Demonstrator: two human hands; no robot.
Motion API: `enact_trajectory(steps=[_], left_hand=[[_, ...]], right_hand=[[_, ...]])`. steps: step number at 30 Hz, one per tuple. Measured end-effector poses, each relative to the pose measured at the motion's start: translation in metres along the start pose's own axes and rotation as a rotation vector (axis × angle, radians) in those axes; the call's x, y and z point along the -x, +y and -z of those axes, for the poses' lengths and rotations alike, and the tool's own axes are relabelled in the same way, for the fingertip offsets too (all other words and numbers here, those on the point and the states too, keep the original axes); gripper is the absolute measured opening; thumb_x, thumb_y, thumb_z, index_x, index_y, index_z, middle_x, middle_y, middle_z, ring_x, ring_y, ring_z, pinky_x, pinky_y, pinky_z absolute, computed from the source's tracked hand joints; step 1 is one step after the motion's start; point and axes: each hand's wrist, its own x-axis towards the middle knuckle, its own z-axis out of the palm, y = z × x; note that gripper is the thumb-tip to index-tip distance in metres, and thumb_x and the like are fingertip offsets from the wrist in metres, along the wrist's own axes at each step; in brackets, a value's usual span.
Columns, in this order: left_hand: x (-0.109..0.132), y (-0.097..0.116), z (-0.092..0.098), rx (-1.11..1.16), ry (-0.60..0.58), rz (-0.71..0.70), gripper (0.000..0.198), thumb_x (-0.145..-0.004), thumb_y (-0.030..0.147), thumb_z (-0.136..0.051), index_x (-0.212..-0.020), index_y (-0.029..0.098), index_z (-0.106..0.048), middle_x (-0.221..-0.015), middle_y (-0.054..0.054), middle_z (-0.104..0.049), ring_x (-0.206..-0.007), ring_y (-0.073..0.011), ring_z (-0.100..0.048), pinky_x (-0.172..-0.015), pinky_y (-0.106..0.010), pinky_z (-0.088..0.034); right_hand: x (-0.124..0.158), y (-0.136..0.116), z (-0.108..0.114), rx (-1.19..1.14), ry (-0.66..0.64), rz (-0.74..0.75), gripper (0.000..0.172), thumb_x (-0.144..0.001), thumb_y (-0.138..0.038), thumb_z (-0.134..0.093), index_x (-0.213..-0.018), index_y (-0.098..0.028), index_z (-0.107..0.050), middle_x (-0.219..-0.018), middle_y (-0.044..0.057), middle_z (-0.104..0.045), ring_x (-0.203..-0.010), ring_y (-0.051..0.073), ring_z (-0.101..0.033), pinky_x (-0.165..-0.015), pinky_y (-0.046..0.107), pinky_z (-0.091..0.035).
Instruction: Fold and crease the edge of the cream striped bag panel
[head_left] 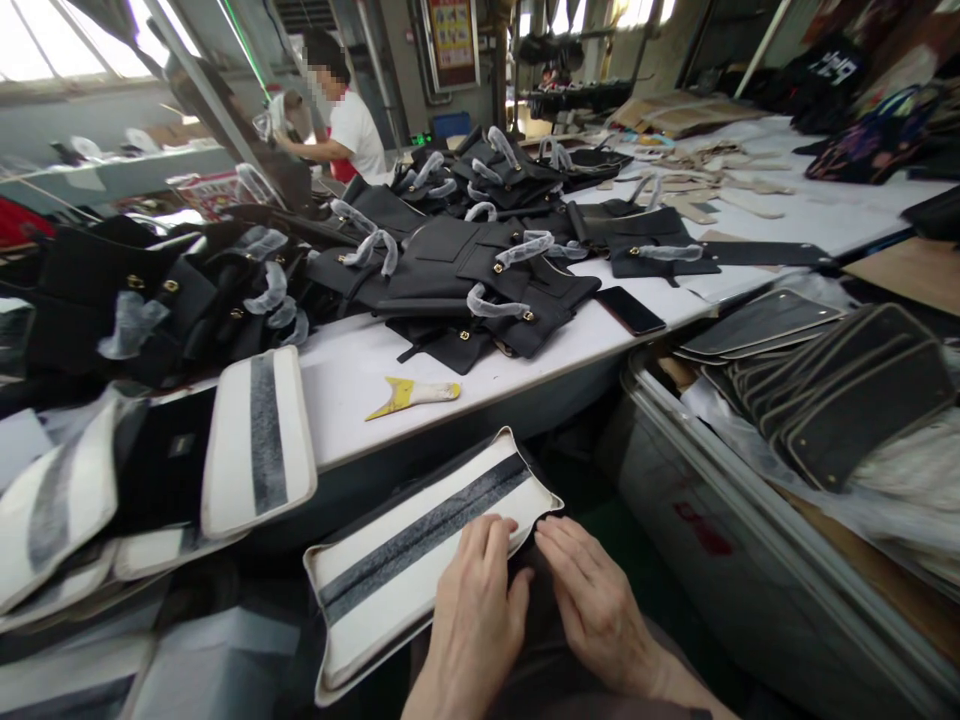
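A white bag panel (405, 560) with a dark grey stripe down its middle lies across my lap, below the table edge. My left hand (472, 620) rests on its near edge, fingers bent over the rim and gripping it. My right hand (600, 600) lies beside it at the panel's right corner, fingers stretched out and pressing on dark material under the panel. A yellow and white scraper tool (412, 395) lies on the white table (352, 380) just beyond the panel.
More striped white panels (259, 440) are stacked at the left. Black bag parts with wrapped handles (465, 270) cover the table's middle. A phone (630, 310) lies near the edge. A bin of dark panels (840, 390) stands at the right. Another person (345, 120) works at the far end.
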Motion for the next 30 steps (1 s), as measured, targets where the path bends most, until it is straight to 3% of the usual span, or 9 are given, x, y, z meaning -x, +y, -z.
enact_trajectory(steps=[4, 8, 19, 27, 30], left_hand=[[0.013, -0.011, 0.004, -0.134, 0.045, -0.019, 0.009, -0.089, 0.015, -0.055, -0.092, 0.023, -0.057, -0.093, -0.003, -0.060, -0.087, -0.0252, -0.054, -0.076, -0.041, -0.044], [0.014, -0.018, 0.001, -0.112, 0.079, -0.067, 0.016, -0.095, 0.013, -0.046, -0.087, 0.022, -0.057, -0.083, -0.002, -0.059, -0.080, -0.0217, -0.053, -0.073, -0.036, -0.041], [0.001, -0.016, -0.006, -0.167, 0.160, 0.078, 0.020, -0.091, 0.020, -0.051, -0.071, 0.022, -0.052, -0.071, -0.002, -0.059, -0.071, -0.0206, -0.056, -0.066, -0.034, -0.037], [0.004, -0.022, -0.010, -0.136, 0.215, 0.026, 0.018, -0.091, 0.021, -0.053, -0.073, 0.023, -0.054, -0.071, -0.001, -0.060, -0.069, -0.0205, -0.057, -0.067, -0.034, -0.040], [0.008, -0.022, -0.007, -0.080, 0.242, 0.038, 0.002, -0.089, 0.019, -0.055, -0.088, 0.020, -0.055, -0.075, -0.001, -0.060, -0.071, -0.0201, -0.059, -0.066, -0.033, -0.044]], right_hand=[[-0.002, 0.001, -0.002, 0.027, -0.009, 0.003, 0.051, -0.088, 0.004, -0.037, -0.136, -0.008, -0.049, -0.131, 0.014, -0.057, -0.130, 0.025, -0.046, -0.108, 0.048, -0.045], [0.001, 0.002, -0.006, 0.017, 0.008, 0.014, 0.055, -0.087, 0.006, -0.037, -0.139, -0.008, -0.047, -0.132, 0.014, -0.056, -0.131, 0.026, -0.045, -0.109, 0.048, -0.043], [0.007, -0.007, -0.024, 0.059, -0.006, 0.010, 0.058, -0.085, 0.001, -0.038, -0.143, -0.006, -0.042, -0.139, 0.016, -0.050, -0.135, 0.032, -0.039, -0.107, 0.052, -0.041], [0.003, -0.008, -0.027, 0.088, 0.000, 0.030, 0.058, -0.085, 0.002, -0.040, -0.142, -0.005, -0.043, -0.134, 0.017, -0.053, -0.133, 0.031, -0.042, -0.108, 0.052, -0.039], [0.002, -0.011, -0.027, 0.095, -0.009, 0.024, 0.057, -0.085, 0.003, -0.043, -0.142, -0.006, -0.044, -0.132, 0.017, -0.054, -0.131, 0.030, -0.043, -0.108, 0.053, -0.040]])
